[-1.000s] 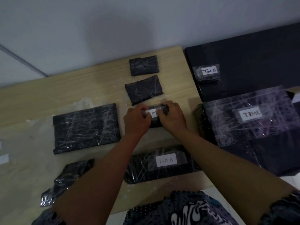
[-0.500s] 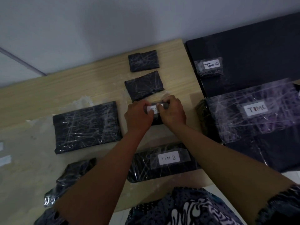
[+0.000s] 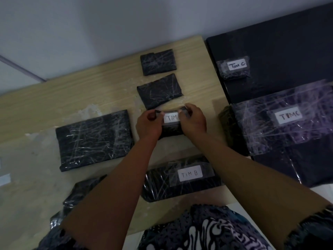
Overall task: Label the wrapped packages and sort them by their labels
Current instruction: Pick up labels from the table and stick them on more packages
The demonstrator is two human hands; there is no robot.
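A small black wrapped package (image 3: 171, 130) lies at the table's middle with a white label (image 3: 171, 117) reading "TIM" on top. My left hand (image 3: 148, 124) pinches the package's left end, and my right hand (image 3: 193, 121) pinches the right end, covering the label's last letter. Just in front lies a long package labelled "TIM B" (image 3: 182, 179). On the black surface to the right sit a small package labelled "TIM C" (image 3: 234, 68) and a big one labelled "TIM C" (image 3: 288, 120). Unlabelled packages lie at the left (image 3: 94, 139) and behind my hands (image 3: 159, 92), (image 3: 158, 61).
The wooden table (image 3: 72, 98) ends at a grey wall behind. A black surface (image 3: 288, 42) adjoins it on the right. Another crumpled wrapped package (image 3: 81, 192) lies near the front left. White paper slips (image 3: 4, 178) sit at the far left edge.
Both hands stay on the small package; my fingers have spread slightly apart along the label, showing more of "TIM". The camera has tilted a little.
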